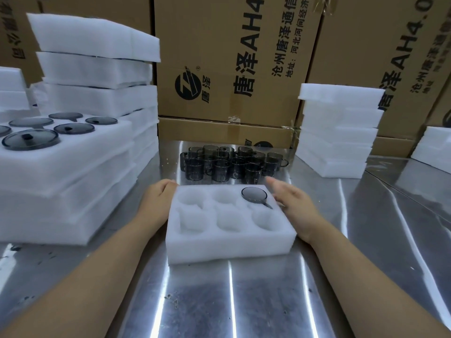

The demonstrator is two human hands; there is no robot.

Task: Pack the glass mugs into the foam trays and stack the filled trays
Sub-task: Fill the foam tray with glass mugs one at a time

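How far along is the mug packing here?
Done: filled trays stacked at left, dark glass showing in the top one. In hand: the front tray holds one mug in its far right pocket; five pockets are empty. The left hand holds its far left corner, the right hand open beside it. Left: loose mugs behind, empty trays at right.

The foam tray (pixel 229 245) lies between left hand (pixel 157 198) and right hand (pixel 295 208), a glass mug (pixel 254 194) in the pocket beside the right; loose mugs (pixel 229 164) stand beyond both.
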